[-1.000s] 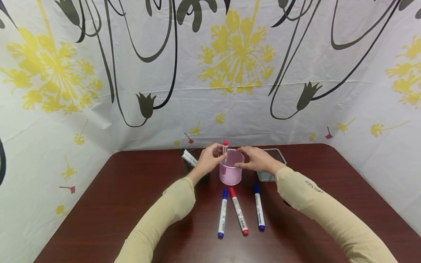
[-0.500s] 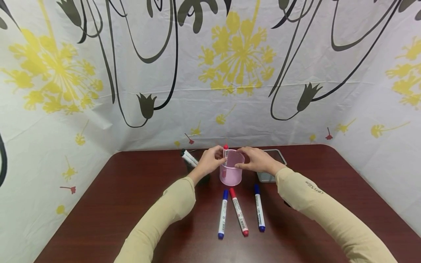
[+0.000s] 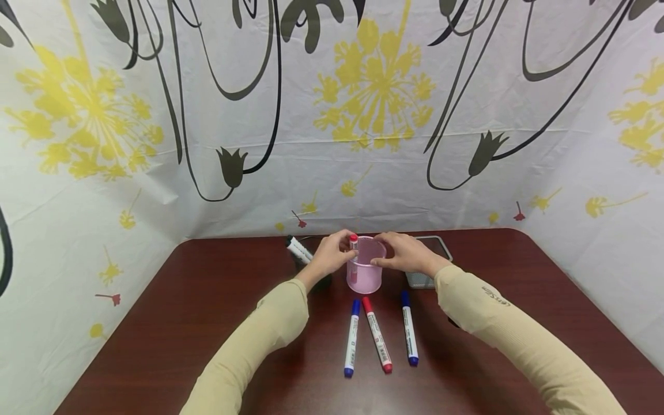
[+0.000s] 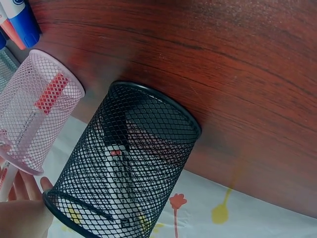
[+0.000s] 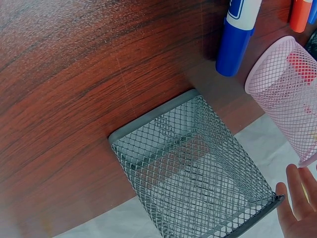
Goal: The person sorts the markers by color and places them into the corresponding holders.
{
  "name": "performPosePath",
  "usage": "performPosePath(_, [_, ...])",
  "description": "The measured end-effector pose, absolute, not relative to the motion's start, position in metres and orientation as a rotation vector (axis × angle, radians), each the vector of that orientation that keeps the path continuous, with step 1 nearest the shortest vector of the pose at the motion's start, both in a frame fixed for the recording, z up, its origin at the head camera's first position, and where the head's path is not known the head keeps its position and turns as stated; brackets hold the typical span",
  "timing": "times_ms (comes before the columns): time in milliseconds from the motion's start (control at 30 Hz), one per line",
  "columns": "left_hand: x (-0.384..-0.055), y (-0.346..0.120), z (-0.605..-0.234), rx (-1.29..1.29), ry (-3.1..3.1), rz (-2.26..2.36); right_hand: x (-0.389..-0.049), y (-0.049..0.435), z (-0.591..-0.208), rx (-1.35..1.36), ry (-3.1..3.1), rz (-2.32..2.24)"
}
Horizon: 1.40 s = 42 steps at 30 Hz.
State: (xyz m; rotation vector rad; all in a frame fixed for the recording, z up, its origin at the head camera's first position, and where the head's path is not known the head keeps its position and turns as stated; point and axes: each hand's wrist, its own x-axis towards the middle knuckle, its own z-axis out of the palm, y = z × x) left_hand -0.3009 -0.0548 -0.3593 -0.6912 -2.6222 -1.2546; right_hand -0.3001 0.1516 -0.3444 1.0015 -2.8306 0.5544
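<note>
In the head view a pink mesh pen cup (image 3: 365,280) stands upright toward the back of the table. My left hand (image 3: 330,253) pinches a red-capped whiteboard marker (image 3: 354,238) by its upper end, at the cup's left side. Through the mesh in the left wrist view, the marker's red lower cap (image 4: 51,92) shows inside near the cup's bottom. My right hand (image 3: 407,252) grips the cup's rim from the right, thumb on the near side and fingers behind. Before the cup lie a blue marker (image 3: 351,340), a red marker (image 3: 377,335) and another blue marker (image 3: 409,329).
Left of the pink cup, partly behind my left hand, stands a black mesh pen cup (image 4: 133,153) holding black-and-white markers (image 3: 298,249). On its right stands a grey square mesh holder (image 5: 193,171). A patterned white cloth (image 3: 290,127) hangs behind the wooden table (image 3: 207,323).
The red-capped marker has slid down into the pink cup, its top now lower between my left fingers. Both hands and the cup stay nearly in place.
</note>
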Motion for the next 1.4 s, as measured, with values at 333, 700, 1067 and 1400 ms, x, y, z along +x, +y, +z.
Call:
performPosePath(333, [-0.296, -0.060, -0.353, -0.723, -2.487, -1.312, -0.301, 0.152, -0.344, 1.004, -2.829, 0.556])
performPosePath(700, [-0.292, -0.066, -0.352, -0.819, -2.237, -1.277, -0.300, 0.152, -0.343, 0.994, -2.841, 0.547])
performPosePath(1067, [-0.259, -0.059, -0.345, -0.988, -2.241, -1.157, -0.301, 0.152, -0.344, 1.022, -2.814, 0.549])
performPosePath(1400, [-0.236, -0.054, -0.352, -1.205, -2.209, -1.002, -0.301, 0.152, -0.345, 1.024, -2.780, 0.520])
